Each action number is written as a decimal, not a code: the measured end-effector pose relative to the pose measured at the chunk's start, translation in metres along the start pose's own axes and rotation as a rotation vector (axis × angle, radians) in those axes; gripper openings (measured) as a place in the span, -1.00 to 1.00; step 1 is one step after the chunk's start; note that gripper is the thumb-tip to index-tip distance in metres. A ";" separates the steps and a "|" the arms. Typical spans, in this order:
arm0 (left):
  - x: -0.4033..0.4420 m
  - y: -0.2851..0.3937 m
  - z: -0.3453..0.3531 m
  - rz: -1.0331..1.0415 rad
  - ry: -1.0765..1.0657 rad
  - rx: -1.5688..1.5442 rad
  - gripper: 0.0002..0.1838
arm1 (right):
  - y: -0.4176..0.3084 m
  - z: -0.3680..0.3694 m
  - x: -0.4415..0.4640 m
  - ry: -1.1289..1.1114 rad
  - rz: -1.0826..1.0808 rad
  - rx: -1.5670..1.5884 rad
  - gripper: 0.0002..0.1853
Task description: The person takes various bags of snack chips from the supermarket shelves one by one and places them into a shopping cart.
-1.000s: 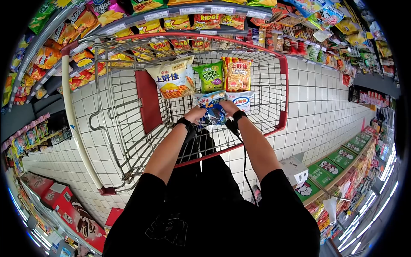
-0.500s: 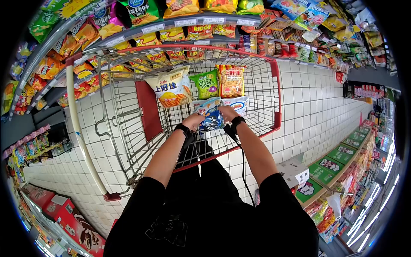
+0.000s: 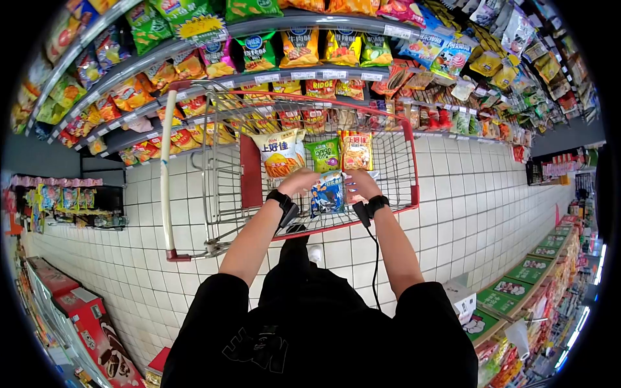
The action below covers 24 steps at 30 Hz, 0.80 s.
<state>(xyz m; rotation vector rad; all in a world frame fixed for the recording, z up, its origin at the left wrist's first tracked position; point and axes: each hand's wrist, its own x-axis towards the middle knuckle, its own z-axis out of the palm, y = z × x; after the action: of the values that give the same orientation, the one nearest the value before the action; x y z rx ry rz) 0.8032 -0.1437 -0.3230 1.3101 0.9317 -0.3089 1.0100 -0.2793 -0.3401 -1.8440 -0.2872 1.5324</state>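
The shopping cart holds several snack bags. A cream chip bag leans at its left, with a green bag and a red-yellow bag beside it. Nearer me lies a blue bag. My left hand is over the blue bag's left side, below the cream bag, fingers apart. My right hand is above a pale bag just right of the blue one, partly covering it; its fingers look spread. Neither hand visibly grips a bag. Black bands circle both wrists.
Shelves of snack bags curve behind the cart. Green cartons and a white box stand at the right. A red box display is at lower left. A black cable hangs from the right wrist.
Both hands have come off the blue bag and moved apart, and that bag now lies in the cart. The view has shifted, showing more of the shelves.
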 end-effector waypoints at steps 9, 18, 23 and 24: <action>-0.158 0.028 0.071 0.492 0.293 -0.211 -0.70 | -0.021 0.024 -0.153 0.006 -0.427 0.221 -0.54; -0.319 -0.005 0.116 0.777 0.537 -0.178 -0.73 | -0.025 0.091 -0.251 -0.142 -0.654 0.382 -0.67; -0.383 -0.047 0.115 0.837 0.654 -0.300 -0.75 | -0.027 0.139 -0.285 -0.222 -0.712 0.393 -0.71; -0.394 -0.058 0.112 0.829 0.659 -0.373 -0.76 | -0.026 0.149 -0.289 -0.235 -0.711 0.389 -0.72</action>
<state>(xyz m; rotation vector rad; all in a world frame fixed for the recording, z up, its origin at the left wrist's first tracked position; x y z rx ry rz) 0.5671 -0.3792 -0.0786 1.3411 0.8324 0.9431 0.8002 -0.3716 -0.1081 -1.0860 -0.6277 1.1828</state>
